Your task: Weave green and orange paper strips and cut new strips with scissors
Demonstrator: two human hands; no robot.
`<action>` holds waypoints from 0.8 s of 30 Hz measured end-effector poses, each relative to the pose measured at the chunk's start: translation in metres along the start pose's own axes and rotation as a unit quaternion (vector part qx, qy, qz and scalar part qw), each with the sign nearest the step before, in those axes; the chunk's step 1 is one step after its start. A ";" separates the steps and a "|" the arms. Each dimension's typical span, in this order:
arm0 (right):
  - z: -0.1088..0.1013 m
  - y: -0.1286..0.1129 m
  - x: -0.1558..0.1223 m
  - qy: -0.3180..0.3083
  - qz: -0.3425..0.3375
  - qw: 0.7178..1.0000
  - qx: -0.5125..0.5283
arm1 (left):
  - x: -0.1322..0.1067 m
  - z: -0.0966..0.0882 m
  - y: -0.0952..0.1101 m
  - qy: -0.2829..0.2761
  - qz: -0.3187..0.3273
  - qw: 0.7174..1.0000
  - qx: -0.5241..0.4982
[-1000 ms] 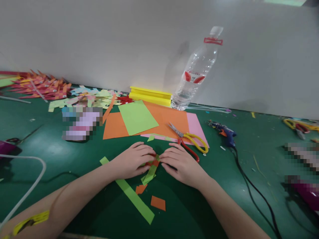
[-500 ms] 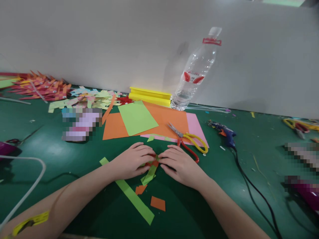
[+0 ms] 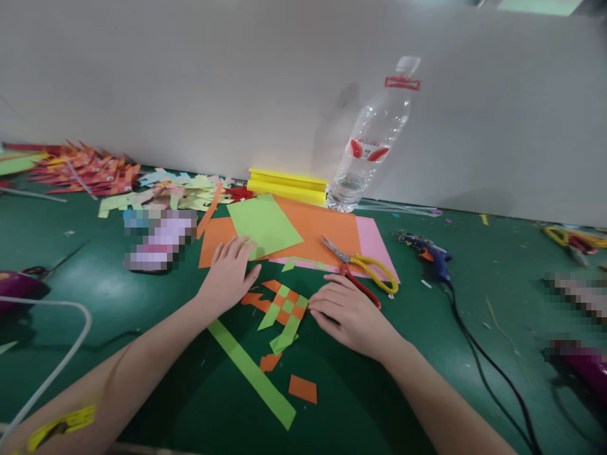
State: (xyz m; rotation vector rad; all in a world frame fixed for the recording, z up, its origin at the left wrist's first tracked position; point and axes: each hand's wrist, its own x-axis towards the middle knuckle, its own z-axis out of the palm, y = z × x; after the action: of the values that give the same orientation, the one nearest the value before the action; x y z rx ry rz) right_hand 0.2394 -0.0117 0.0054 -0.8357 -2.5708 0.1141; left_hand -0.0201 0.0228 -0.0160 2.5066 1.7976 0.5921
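My checked orange and green paper piece (image 3: 287,307) lies on the green table (image 3: 365,404), between my spread left hand (image 3: 227,276) and my right hand (image 3: 344,311) at its right edge; I cannot tell if that one pinches. The paper looks light, bendy and easy to rip, so I should softly hold its middle.

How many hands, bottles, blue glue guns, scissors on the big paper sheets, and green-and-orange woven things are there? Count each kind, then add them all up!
Hands: 2, a left hand and a right hand
Bottle: 1
Blue glue gun: 1
Scissors on the big paper sheets: 1
Green-and-orange woven piece: 1
Total: 6
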 end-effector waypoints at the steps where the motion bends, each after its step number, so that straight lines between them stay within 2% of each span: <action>1: 0.000 0.001 0.000 -0.003 0.002 1.000 0.001 | 0.000 0.003 -0.001 -0.012 -0.008 1.000 0.004; 3: 0.001 0.002 0.000 -0.007 0.006 1.000 0.003 | -0.001 0.007 0.000 -0.021 -0.004 1.000 0.000; 6: 0.002 0.004 -0.001 -0.006 0.012 1.000 0.009 | -0.003 0.008 0.004 -0.005 0.004 1.000 -0.015; 9: 0.002 0.005 -0.001 0.005 0.014 1.000 0.009 | 0.001 0.002 0.006 0.007 -0.009 1.000 -0.009; 12: 0.002 0.006 0.000 0.016 0.017 1.000 0.002 | 0.015 -0.007 -0.003 0.005 -0.022 1.000 0.011; 16: 0.003 0.005 0.000 0.013 0.016 1.000 0.002 | 0.042 -0.030 -0.035 -0.019 -0.063 0.996 0.067; 19: 0.003 0.004 0.000 0.009 0.017 1.000 0.004 | 0.058 -0.051 -0.067 0.007 -0.130 0.986 0.107; 21: 0.003 0.004 0.000 0.004 0.020 1.000 0.005 | 0.063 -0.062 -0.089 0.025 -0.164 0.979 0.121; 24: 0.003 0.004 0.000 -0.003 0.024 1.000 0.003 | 0.064 -0.069 -0.116 0.019 -0.188 0.974 0.123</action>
State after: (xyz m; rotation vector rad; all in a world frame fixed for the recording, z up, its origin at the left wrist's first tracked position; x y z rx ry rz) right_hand 0.2402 -0.0080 0.0017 -0.8953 -2.5557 0.1378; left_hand -0.1292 0.1069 0.0421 2.1975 2.4089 0.4248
